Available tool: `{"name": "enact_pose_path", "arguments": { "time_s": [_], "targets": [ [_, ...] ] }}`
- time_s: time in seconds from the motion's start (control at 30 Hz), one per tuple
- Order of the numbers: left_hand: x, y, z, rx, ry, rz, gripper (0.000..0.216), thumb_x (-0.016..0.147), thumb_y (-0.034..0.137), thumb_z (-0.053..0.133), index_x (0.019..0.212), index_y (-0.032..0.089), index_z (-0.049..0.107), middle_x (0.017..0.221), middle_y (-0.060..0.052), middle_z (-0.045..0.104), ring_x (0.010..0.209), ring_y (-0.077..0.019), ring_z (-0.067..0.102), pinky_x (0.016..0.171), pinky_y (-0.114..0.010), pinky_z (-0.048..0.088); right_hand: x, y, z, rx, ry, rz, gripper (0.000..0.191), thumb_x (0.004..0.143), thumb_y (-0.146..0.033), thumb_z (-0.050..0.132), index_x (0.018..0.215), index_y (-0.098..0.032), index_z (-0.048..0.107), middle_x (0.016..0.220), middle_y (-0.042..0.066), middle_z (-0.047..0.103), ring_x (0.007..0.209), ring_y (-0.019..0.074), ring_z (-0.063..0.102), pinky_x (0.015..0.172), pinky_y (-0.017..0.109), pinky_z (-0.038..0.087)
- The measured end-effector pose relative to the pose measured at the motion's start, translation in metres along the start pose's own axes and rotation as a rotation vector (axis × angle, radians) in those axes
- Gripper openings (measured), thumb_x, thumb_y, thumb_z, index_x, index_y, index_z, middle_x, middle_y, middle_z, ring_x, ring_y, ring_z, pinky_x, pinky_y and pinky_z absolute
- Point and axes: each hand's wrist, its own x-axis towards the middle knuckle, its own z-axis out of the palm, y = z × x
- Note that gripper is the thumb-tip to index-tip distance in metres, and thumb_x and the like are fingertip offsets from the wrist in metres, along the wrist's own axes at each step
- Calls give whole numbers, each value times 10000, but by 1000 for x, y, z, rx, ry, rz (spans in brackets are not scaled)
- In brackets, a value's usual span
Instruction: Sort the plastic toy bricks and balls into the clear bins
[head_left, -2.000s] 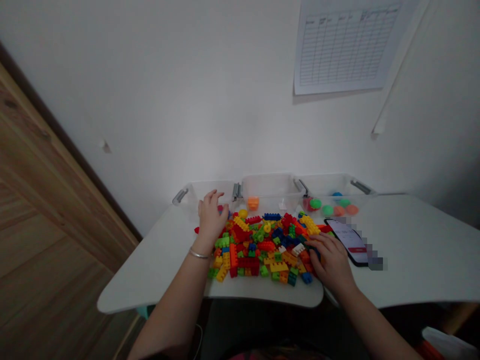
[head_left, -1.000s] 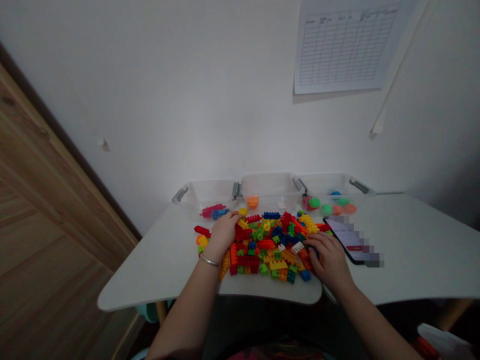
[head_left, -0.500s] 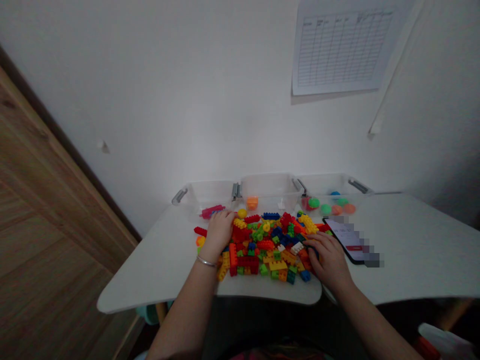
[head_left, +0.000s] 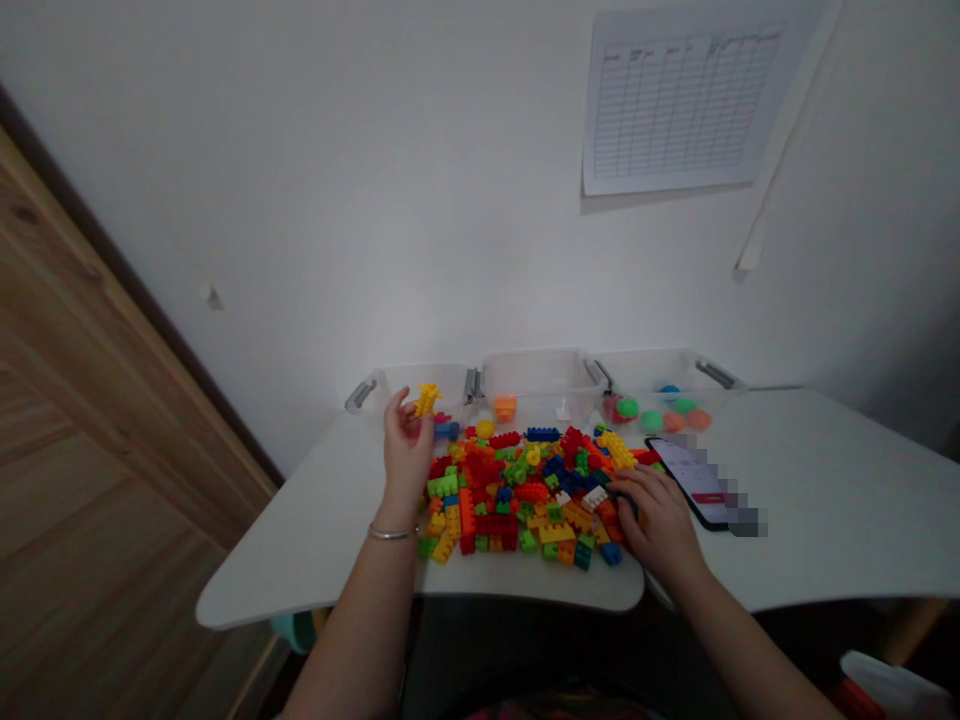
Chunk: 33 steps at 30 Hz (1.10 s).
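My left hand (head_left: pixel 406 445) is raised at the left of the pile, in front of the left bin. Pinched between its thumb and fingers is a yellow toy brick (head_left: pixel 427 399) with an irregular, knobbly outline. Below and to the right spreads a heap of colourful toy bricks (head_left: pixel 517 490). At the heap's right edge rests my right hand (head_left: pixel 657 517), its fingers apart and touching bricks near a white brick (head_left: pixel 595 498). Nothing shows in its grasp.
Three clear plastic bins stand along the wall: left bin (head_left: pixel 386 380), middle bin (head_left: pixel 536 365), holding an orange block (head_left: pixel 505 408), and right bin (head_left: pixel 637 368), holding several coloured round pieces (head_left: pixel 651 420). A phone (head_left: pixel 694 480) lies right of the heap on the white table (head_left: pixel 825 500).
My left hand has lifted from the heap's upper left, moving left and up with the yellow toy brick in it. My right hand has stayed in place.
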Motion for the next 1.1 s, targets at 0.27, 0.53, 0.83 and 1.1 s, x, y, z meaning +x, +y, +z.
{"name": "enact_pose_path", "arguments": {
  "time_s": [0.27,0.53,0.83,1.1],
  "targets": [
    [43,-14,-15,172,85,-46,279,841,319,541,1088,191,537,1058,-66,627,950,-160,630,853,-295,531,1,0,0,25,-12,-1,181,866,-221,511,939,-216,676,1052,80,678,1101,268,555,962,477,464],
    [77,-23,-17,442,-397,-45,343,773,234,599,1111,183,618,1133,-74,672,891,-177,655,863,-329,522,-2,2,4,31,-19,-21,176,864,-210,513,928,-204,677,1042,83,676,1084,272,548,947,479,472],
    [90,-17,5,636,-504,-288,412,784,344,635,1163,182,631,1021,-75,738,869,-186,692,748,-272,497,0,0,2,28,-26,-26,176,871,-209,508,923,-207,676,1041,79,679,1088,271,548,945,472,473],
    [87,-16,18,843,-493,-340,308,787,459,590,939,242,747,1017,-73,751,1057,-293,653,932,-392,407,0,-1,2,27,-28,-21,181,875,-211,506,926,-209,680,1040,77,682,1089,270,549,953,468,467]
  ]
}}
